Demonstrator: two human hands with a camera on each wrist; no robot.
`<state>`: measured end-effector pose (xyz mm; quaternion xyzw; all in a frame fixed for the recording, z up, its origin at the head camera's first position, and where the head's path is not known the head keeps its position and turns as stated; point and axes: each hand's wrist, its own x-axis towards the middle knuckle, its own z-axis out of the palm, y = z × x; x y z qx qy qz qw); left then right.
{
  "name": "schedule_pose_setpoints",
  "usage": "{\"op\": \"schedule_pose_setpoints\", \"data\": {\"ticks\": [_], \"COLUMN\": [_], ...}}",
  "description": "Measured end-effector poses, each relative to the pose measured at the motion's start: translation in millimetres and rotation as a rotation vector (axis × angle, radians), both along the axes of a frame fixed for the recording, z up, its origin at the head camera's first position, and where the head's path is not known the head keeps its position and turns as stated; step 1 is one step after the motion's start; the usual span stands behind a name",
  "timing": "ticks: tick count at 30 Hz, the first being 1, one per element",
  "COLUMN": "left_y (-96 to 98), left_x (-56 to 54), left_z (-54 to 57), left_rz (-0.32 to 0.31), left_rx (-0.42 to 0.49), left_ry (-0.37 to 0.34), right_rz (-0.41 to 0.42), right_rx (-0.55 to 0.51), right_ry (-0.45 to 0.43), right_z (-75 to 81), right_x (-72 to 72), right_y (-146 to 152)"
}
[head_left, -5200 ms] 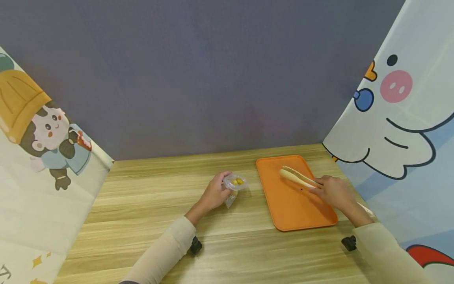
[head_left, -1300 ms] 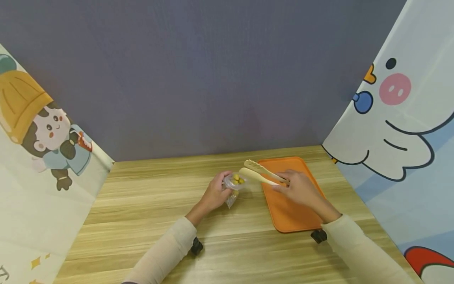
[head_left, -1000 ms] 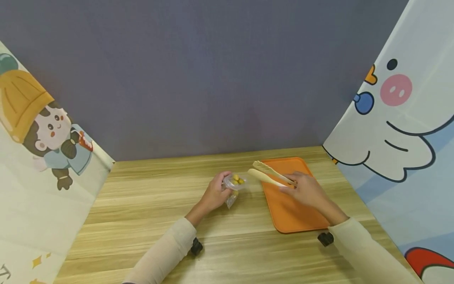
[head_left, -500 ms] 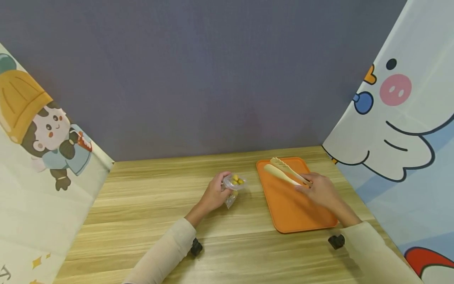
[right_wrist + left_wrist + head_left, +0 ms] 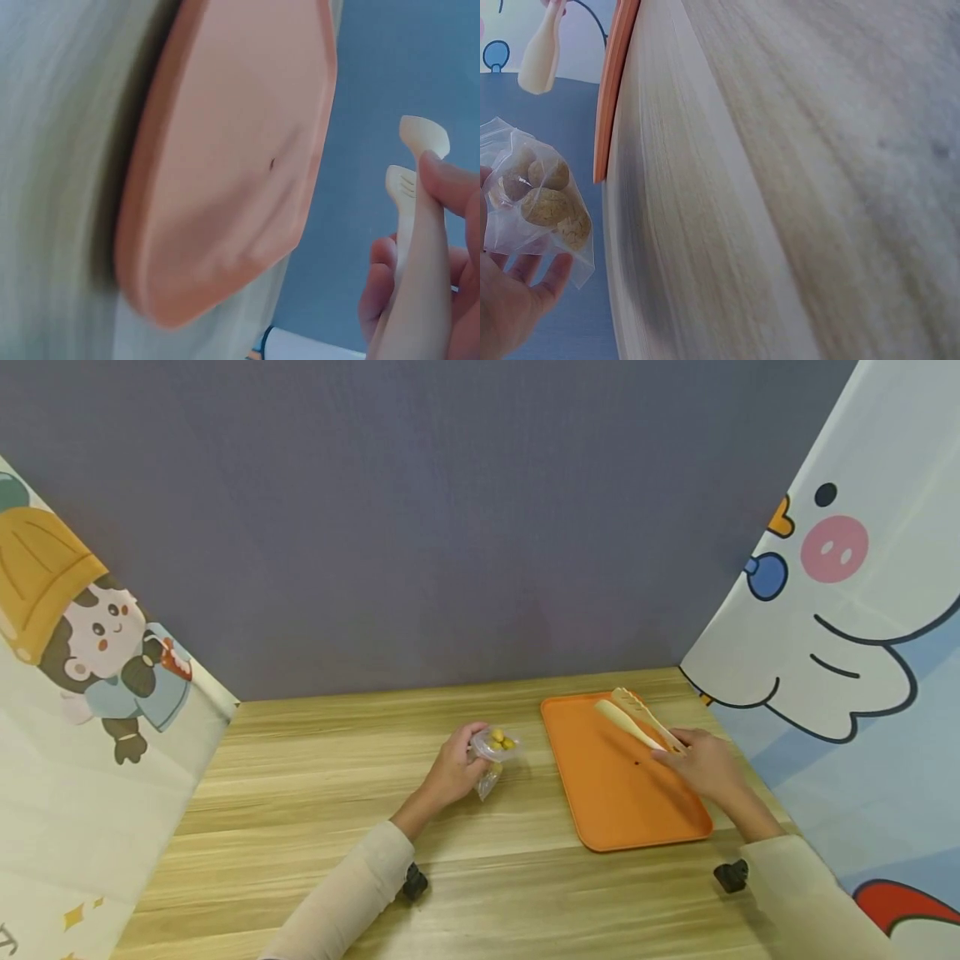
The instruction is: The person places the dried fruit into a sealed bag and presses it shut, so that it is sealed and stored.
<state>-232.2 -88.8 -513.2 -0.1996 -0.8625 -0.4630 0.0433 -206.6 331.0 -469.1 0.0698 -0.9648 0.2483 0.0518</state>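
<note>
A clear plastic bag of round yellow-brown balls is held in my left hand, left of the tray. Its mouth faces up, and some balls show there in the head view. My right hand grips cream tongs with thumb and fingers. The tongs' two tips stand apart above the far part of an orange tray, with nothing between them. In the right wrist view the tongs show one slotted tip and one smooth tip.
A small dark speck lies on the tray. Both rest on a wood-grain table. A grey panel rises behind it, with cartoon-printed sheets at either side.
From near the bag's mouth, the tongs have moved right with my right hand and are now above the tray. My left hand and the bag have stayed in place.
</note>
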Motion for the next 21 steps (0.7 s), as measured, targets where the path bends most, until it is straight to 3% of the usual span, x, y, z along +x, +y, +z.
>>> {"op": "schedule_pose_setpoints", "data": {"ticks": [21], "left_y": [-3.7], "left_x": [1.7], "left_z": [1.0], "left_rz": [0.004], "left_rx": [0.006], "left_ry": [-0.013], "right_rz": [-0.134], "right_rx": [0.05], "right_ry": [-0.133], "right_z": [-17.7], "right_x": [5.7], "right_y": [40]}}
